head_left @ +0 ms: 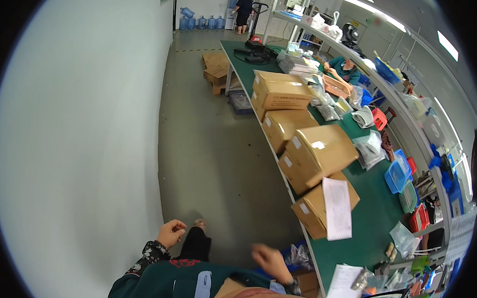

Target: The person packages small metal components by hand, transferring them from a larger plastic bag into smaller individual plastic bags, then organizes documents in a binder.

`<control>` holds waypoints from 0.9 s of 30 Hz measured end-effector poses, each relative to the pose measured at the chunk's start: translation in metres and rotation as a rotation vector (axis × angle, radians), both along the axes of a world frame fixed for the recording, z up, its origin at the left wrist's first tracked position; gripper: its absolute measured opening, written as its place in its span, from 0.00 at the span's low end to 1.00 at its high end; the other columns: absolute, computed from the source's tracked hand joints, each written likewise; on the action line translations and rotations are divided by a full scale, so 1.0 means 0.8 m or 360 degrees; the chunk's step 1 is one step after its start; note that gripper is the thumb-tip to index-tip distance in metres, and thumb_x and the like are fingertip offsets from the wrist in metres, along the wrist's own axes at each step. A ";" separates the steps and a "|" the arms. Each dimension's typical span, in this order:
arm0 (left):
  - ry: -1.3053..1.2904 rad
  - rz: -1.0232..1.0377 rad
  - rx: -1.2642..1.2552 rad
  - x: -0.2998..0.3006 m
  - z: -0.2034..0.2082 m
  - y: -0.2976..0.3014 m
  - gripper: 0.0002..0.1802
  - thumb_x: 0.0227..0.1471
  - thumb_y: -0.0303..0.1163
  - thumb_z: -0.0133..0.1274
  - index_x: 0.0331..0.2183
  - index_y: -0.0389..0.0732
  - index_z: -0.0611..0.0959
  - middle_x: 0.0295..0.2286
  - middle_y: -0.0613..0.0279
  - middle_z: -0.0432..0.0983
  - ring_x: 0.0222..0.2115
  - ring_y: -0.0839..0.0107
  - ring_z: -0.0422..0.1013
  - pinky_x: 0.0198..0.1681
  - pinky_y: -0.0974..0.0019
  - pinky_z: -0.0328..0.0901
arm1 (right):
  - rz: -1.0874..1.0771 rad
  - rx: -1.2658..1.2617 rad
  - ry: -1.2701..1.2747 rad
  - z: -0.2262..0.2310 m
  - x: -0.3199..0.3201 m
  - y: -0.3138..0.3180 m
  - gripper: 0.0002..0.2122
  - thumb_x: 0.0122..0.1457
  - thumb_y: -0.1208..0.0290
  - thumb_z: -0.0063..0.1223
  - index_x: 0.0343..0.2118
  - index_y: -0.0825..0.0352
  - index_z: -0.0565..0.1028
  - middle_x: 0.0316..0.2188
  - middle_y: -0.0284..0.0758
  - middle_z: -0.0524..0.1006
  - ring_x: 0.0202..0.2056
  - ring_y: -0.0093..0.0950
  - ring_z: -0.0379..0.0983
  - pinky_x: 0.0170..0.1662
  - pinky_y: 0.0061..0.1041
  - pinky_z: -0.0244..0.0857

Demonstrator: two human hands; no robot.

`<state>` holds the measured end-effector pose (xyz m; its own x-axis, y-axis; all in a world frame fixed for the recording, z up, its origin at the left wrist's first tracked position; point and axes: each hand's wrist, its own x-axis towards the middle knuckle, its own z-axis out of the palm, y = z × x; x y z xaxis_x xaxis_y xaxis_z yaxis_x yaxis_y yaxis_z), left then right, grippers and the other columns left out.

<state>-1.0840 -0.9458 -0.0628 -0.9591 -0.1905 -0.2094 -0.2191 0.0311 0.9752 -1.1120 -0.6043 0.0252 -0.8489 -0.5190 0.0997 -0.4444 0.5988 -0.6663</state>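
Note:
My left hand (171,234) hangs low in front of me beside the white wall, its fingers loosely bent and a little apart, with nothing seen in it. A dark flowered cuff covers that wrist. My right hand (270,261) is over the floor near the table's edge, smeared by motion, so its fingers cannot be made out. Closest to it on the green table (370,203) is a brown carton (312,214) with a spiral notepad page (337,207) lying on top. Behind it, more cartons (322,152) stand stacked along the table's edge.
The floor aisle (212,158) runs between the wall (91,144) and the table. Flattened cardboard on a pallet (216,72) lies ahead. A person (343,71) sits across the table; another person (243,12) stands by water bottles (202,22). A blue basket (396,176) sits under the shelf.

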 end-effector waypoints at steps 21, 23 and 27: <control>-0.0190 0.0566 -0.0189 -0.714 -0.104 -0.434 0.06 0.42 0.22 0.50 0.29 0.37 0.76 0.15 0.66 0.68 0.13 0.78 0.65 0.16 0.75 0.61 | 0.1029 -0.1723 0.1776 0.340 -0.782 -0.492 0.11 0.58 0.59 0.39 0.29 0.61 0.66 0.26 0.37 0.65 0.17 0.28 0.62 0.18 0.23 0.56; -0.0226 0.0610 -0.0689 -0.712 -0.188 -0.476 0.08 0.39 0.24 0.51 0.28 0.39 0.77 0.17 0.63 0.72 0.14 0.73 0.68 0.17 0.69 0.63 | 0.1093 -0.1630 0.1805 0.347 -0.859 -0.537 0.18 0.56 0.53 0.44 0.44 0.59 0.69 0.19 0.27 0.64 0.12 0.19 0.55 0.16 0.17 0.47; -0.0655 0.0423 -0.0734 -0.689 -0.386 -0.586 0.15 0.37 0.37 0.55 0.31 0.42 0.82 0.24 0.60 0.77 0.29 0.70 0.73 0.35 0.65 0.67 | 0.1379 -0.1802 0.1704 0.357 -1.013 -0.639 0.09 0.57 0.60 0.42 0.31 0.61 0.66 0.26 0.37 0.65 0.19 0.29 0.64 0.19 0.24 0.58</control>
<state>-1.6349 -1.4150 -0.3718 -0.7267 -0.5664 -0.3886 -0.6278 0.3183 0.7103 -1.9225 -1.1159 0.3110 0.2716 -0.0316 0.9619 -0.8264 -0.5198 0.2163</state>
